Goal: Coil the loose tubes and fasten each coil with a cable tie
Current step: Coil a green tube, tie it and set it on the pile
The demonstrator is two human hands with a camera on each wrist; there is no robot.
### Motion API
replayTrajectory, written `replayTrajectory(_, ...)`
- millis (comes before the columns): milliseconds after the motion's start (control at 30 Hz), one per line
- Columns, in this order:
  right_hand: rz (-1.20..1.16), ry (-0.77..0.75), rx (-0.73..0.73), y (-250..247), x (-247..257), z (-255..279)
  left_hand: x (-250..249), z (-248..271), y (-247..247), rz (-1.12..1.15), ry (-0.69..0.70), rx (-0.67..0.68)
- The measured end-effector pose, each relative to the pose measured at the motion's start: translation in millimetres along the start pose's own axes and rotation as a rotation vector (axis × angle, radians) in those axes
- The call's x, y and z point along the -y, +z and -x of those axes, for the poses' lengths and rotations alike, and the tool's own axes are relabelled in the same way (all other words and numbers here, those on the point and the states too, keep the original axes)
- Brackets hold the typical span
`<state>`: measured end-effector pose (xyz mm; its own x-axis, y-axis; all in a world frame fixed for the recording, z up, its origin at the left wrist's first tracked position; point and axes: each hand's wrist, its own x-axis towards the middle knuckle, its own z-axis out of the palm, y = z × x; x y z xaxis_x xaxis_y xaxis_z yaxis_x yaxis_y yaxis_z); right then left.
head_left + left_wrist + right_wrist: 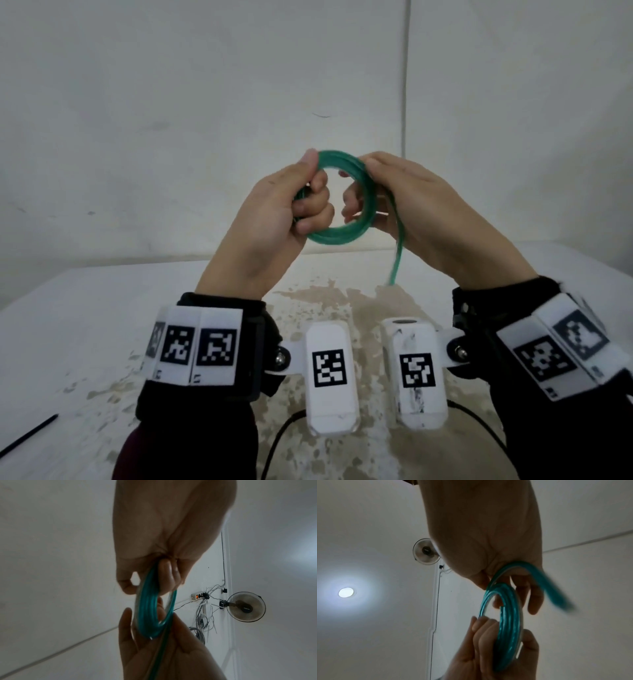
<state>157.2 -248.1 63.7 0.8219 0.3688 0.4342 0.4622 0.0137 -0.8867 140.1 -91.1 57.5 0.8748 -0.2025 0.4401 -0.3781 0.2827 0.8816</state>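
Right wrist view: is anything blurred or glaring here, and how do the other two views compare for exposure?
Right wrist view: the loose tail of the green tube is smeared by motion, the ceiling light blooms with glare, and the right hand is dim against it. Left wrist view: also backlit, the left hand dark, the fan sharp. Head view: evenly lit, edges bent by the wide lens.

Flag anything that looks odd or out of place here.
The white tabletop bears a brownish, blotchy stain below the hands. A loose tail of the green plastic tube coil hangs uncoiled beside the right hand.
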Motion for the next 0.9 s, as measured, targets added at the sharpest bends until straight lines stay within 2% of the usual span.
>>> replayTrajectory(167,-0.083,0.045,0.153,-8.6,-2.6,0.3,-3.8,-1.5,-2.5,0.121,0.108,-0.119)
replayTrajectory(367,-0.28,0.124,0.095,-7.9,-2.6,-0.5,5.2,-5.2,10.7,0.18,0.14,-0.155)
replayTrajectory(567,-0.418,0.067,0.022,-2.3,-6.8,-6.1,1.4,-3.1,10.0,0.197,0.043,-0.05)
replayTrajectory(633,-0.356,0.042,0.037,-1.9,-7.1,-5.9,-0.3,-0.9,6.4,0.131,-0.011,-0.016)
replayTrajectory(767,-0.013,0.009,0.089,-0.6,-5.0,-0.2,1.2,1.1,3.2,-0.08,-0.158,0.033)
replayTrajectory(900,0.113,0.028,0.119,0.6,0.4,3.8,-1.5,5.0,-3.2,-0.197,-0.21,0.099)
